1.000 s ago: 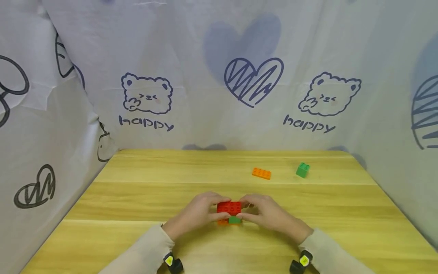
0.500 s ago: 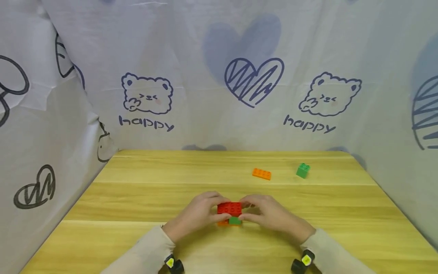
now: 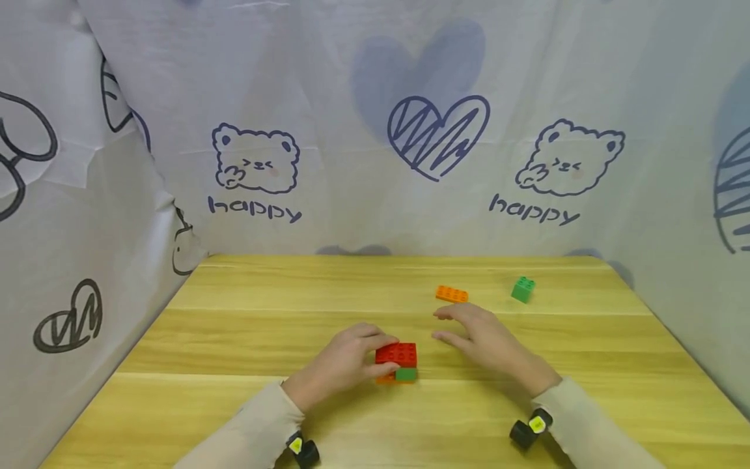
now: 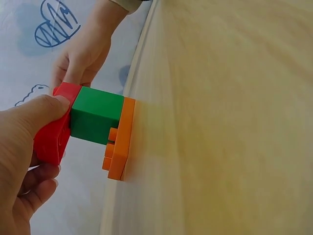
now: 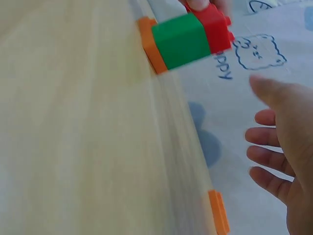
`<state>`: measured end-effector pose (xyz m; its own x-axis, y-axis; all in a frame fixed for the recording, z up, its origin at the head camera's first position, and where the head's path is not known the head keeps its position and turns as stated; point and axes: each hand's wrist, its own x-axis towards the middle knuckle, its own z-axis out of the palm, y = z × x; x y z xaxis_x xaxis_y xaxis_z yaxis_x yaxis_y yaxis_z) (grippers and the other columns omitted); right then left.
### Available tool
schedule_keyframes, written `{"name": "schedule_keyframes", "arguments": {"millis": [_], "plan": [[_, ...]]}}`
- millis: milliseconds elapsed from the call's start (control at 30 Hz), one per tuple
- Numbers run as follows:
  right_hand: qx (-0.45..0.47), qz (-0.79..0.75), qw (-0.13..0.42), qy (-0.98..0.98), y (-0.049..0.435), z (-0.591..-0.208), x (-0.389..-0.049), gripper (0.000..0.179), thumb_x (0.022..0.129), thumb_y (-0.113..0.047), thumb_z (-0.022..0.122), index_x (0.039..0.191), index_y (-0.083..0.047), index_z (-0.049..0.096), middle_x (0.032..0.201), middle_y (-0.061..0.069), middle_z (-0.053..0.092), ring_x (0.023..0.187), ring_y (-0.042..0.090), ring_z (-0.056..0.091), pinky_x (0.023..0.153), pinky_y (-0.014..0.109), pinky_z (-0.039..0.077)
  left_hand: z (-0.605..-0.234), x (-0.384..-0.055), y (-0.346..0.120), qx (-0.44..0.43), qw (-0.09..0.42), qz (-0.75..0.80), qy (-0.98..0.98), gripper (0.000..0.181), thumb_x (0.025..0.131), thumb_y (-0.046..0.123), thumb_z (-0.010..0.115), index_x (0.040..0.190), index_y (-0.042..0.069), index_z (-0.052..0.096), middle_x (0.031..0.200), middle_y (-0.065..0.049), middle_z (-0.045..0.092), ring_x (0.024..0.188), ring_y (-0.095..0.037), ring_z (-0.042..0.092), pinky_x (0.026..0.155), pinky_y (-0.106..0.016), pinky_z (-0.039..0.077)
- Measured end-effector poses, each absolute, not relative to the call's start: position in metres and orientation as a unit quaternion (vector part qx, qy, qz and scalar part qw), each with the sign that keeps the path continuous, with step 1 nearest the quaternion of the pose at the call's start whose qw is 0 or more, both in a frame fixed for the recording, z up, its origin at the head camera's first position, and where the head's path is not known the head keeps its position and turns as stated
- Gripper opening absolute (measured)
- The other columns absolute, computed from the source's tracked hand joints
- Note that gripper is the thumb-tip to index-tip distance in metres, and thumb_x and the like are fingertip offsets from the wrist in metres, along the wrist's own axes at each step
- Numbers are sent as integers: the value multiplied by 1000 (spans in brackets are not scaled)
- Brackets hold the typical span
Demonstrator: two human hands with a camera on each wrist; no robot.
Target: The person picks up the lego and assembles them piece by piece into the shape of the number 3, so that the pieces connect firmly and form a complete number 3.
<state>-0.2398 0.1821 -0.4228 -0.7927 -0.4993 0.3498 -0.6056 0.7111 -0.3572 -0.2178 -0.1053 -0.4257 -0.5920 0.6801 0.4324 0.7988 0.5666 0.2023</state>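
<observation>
Left hand (image 3: 349, 359) grips the red brick (image 3: 404, 354); right hand (image 3: 485, 339) hovers apart.

left hand (image 3: 346, 360): grips red brick (image 3: 404, 354) | right hand (image 3: 485, 337): near loose orange brick (image 3: 452, 294)

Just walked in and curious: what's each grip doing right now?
Left grip: holding the red brick atop a green brick.
Right grip: open, holding nothing.

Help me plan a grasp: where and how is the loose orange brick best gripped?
Probably mid-length, across its long sides, from above, with the right hand, thumb on the near side. The loose orange brick lies flat, studs up, longer than wide; that hand is nearest.
</observation>
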Motion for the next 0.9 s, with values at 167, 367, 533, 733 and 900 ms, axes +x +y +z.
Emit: {"name": "schedule_keyframes", "arguments": {"millis": [167,367,533,733,900], "plan": [[286,219,150,-921,196,-422,-250,42,95,-40,63,125,-9,65,120,5,65,113,27,58,96,48,47,-425,-218,-106,-433,173,-174,-867,43,88,42,73,116,9,72,104,-1,66,96,-15,60,83,-28,53],[244,213,166,-932,214,-421,-260,41,96,-35,64,125,-7,63,123,11,63,116,32,56,97,51,44,-425,-218,-106,-436,183,-162,-866,43,88,42,73,116,10,72,103,0,66,96,-14,60,83,-27,52],[210,215,168,-939,228,-420,-268,41,98,-33,62,129,-7,60,127,15,60,119,37,52,100,55,40,-426,-219,-106,-438,189,-161,-864,42,87,41,74,115,10,73,103,1,66,96,-13,59,84,-26,51],[189,191,167,-949,246,-423,-277,50,99,-35,58,137,-3,53,135,20,53,126,40,45,106,57,32,-427,-219,-105,-439,195,-164,-862,42,86,41,75,114,10,73,102,1,66,95,-13,59,83,-26,51],[181,175,167,-953,262,-426,-281,56,100,-35,57,141,1,47,139,24,49,128,44,41,107,59,28,-428,-220,-105,-440,194,-163,-862,42,86,41,75,114,10,73,102,1,66,94,-13,59,83,-25,51]]}}
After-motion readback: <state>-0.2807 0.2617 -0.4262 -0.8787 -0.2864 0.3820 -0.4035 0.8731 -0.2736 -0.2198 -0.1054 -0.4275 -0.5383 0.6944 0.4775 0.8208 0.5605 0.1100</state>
